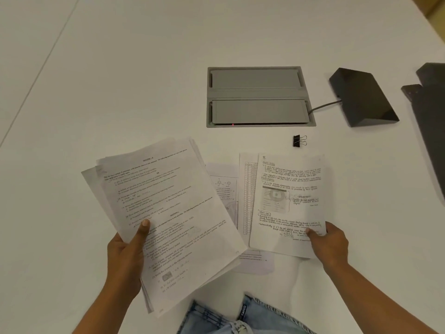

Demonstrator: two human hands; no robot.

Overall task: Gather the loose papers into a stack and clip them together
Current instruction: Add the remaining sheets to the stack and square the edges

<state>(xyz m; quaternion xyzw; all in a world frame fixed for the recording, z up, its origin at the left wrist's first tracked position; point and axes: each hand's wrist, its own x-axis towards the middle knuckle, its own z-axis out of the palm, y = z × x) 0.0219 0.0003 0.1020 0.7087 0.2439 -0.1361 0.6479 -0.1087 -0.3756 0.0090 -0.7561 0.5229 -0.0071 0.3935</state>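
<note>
My left hand (126, 254) grips a fanned stack of printed papers (166, 213) by its lower left edge, thumb on top, tilted above the white table. My right hand (330, 244) pinches the lower right corner of a handwritten sheet (289, 201). Under that sheet lie a page with a table (246, 201) and a diagram page (222, 189), flat on the table between the two hands. A black binder clip (299, 141) lies on the table beyond the papers, apart from both hands.
A grey recessed cable hatch (258, 97) sits in the white table (120, 80) behind the clip. A black wedge-shaped device (361, 97) with a cable stands to its right. Another dark object (431, 112) is at the right edge. My jeans (228, 319) show below.
</note>
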